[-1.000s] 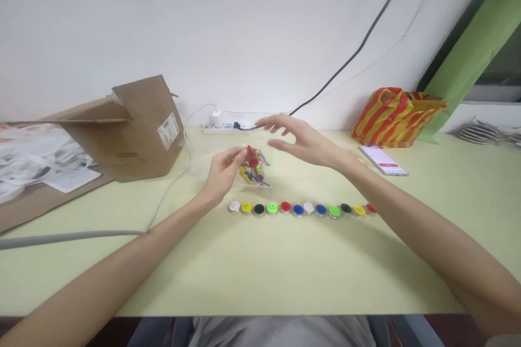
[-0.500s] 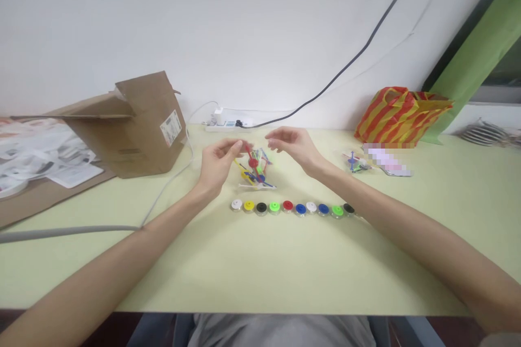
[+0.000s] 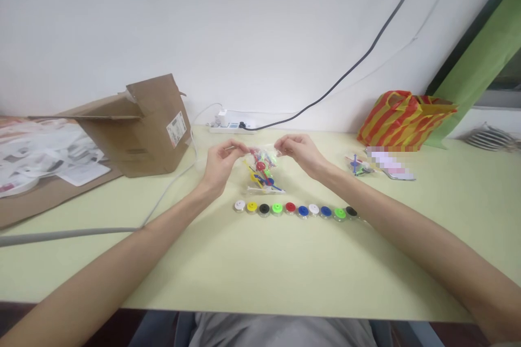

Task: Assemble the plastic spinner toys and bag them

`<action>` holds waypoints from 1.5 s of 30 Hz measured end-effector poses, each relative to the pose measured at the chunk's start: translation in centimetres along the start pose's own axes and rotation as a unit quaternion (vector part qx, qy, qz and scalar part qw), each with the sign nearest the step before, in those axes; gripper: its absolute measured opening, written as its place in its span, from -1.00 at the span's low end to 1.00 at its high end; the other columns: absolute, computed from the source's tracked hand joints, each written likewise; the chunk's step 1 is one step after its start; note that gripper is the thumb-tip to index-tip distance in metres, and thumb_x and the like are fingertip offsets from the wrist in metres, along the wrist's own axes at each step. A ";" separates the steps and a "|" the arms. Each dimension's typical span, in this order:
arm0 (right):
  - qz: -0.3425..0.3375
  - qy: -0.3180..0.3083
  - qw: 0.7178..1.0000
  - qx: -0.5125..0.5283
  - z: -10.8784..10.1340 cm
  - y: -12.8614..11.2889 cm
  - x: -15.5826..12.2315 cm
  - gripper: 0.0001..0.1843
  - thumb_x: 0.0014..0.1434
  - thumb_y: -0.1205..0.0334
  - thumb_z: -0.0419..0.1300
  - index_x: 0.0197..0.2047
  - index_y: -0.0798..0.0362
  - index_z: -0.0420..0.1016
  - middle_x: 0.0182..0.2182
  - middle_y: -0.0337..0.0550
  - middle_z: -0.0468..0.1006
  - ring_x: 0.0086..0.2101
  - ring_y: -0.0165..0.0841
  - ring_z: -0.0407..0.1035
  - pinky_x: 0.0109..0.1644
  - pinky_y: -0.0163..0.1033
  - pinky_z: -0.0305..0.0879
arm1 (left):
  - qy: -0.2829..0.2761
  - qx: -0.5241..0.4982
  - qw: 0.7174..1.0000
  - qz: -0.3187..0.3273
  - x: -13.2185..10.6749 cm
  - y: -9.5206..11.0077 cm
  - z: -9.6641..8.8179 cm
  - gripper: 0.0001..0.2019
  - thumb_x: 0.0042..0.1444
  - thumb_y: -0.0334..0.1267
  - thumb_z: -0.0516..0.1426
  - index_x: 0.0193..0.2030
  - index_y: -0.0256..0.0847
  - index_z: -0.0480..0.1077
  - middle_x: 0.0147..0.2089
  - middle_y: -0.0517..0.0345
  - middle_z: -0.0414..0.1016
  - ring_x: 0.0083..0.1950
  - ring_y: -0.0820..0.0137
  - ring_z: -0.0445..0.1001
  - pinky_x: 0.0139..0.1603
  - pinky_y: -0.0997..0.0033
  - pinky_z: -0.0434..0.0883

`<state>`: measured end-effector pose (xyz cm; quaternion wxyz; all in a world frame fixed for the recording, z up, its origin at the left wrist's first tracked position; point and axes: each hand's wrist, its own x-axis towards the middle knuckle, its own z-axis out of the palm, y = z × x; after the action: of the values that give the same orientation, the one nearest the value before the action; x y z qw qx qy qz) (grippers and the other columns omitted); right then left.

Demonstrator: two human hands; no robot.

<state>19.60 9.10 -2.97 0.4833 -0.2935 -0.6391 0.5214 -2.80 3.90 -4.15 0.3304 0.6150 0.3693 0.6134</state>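
A small clear plastic bag full of coloured plastic pieces hangs just above the pale green table. My left hand pinches its top left corner and my right hand pinches its top right corner. In front of the bag lies a row of several round coloured caps, white, yellow, black, green, red and blue. My right forearm covers the row's right end.
An open cardboard box stands at the left with papers beside it. A grey cable crosses the table's left. A power strip lies by the wall. A striped bag, a phone and another small bag of pieces sit at the right.
My right hand came down from above the bag and closed on its top right corner. Both hands now hold the bag's top edge between them.
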 end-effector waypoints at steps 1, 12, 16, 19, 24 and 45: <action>0.002 0.006 1.000 0.007 0.0 0.0 0.0 -0.85 0.03 0.29 0.19 -0.42 0.14 0.59 -0.45 -0.17 0.52 -0.40 -0.42 0.39 -0.11 -0.20 0.40 | 0.000 0.010 1.000 0.008 0.0 0.0 -0.1 -0.87 0.14 -0.22 0.21 -0.33 -0.22 0.54 -0.21 0.01 0.69 0.04 0.13 0.63 0.21 0.12 0.42; -0.009 -0.047 0.997 -0.065 1.6 -0.8 -1.1 -0.54 0.05 0.09 0.45 -0.05 0.03 0.41 -0.40 -0.20 0.61 -0.41 -0.36 0.46 -0.29 -0.24 0.42 | 0.004 0.016 1.000 -0.022 -0.3 -0.1 0.7 -0.61 0.01 -0.11 0.42 -0.21 -0.15 0.33 -0.32 0.12 0.65 -0.21 0.26 0.66 -0.16 0.37 0.50; -0.017 -0.062 0.992 -0.108 1.7 -0.8 -1.1 -0.70 0.07 0.06 0.43 -0.31 0.12 0.54 -0.41 -0.11 0.62 -0.40 -0.35 0.47 -0.32 -0.26 0.39 | 0.000 -0.012 1.000 -0.025 -0.3 0.0 0.7 -0.60 0.07 -0.06 0.39 -0.14 -0.15 0.31 -0.33 0.11 0.66 -0.16 0.26 0.66 0.00 0.27 0.50; -0.034 -0.044 0.992 -0.111 1.6 -0.8 -1.0 -0.70 0.05 0.06 0.44 -0.36 0.13 0.57 -0.40 -0.12 0.62 -0.39 -0.37 0.45 -0.31 -0.26 0.38 | -0.012 -0.001 0.999 -0.047 -0.3 0.3 0.7 -0.54 0.05 -0.03 0.40 -0.02 -0.16 0.38 -0.29 0.09 0.68 -0.17 0.26 0.65 0.00 0.26 0.50; -0.023 -0.065 0.993 -0.093 1.9 -1.3 -1.2 -0.61 -0.02 0.02 0.50 -0.29 0.13 0.57 -0.36 -0.11 0.63 -0.35 -0.35 0.48 -0.27 -0.26 0.40 | -0.034 0.039 0.996 -0.078 -0.5 0.1 0.8 -0.56 -0.04 0.01 0.44 -0.11 -0.24 0.58 -0.20 0.00 0.68 -0.20 0.26 0.61 -0.12 0.32 0.49; -0.158 -0.020 0.914 -0.373 2.5 -1.6 -1.9 -0.83 0.22 0.44 0.16 -0.39 0.07 0.46 -0.52 -0.22 0.59 -0.45 -0.37 0.46 -0.30 -0.28 0.23 | -0.014 0.031 0.999 -0.028 -0.7 -0.4 1.3 -0.67 0.04 0.00 0.40 -0.25 -0.25 0.64 -0.19 -0.05 0.71 -0.11 0.14 0.66 -0.04 0.24 0.55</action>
<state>18.19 6.00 -2.01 0.4019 -0.3373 -0.8346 0.1678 -1.51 3.58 -4.85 0.3332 0.6228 0.4007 0.5835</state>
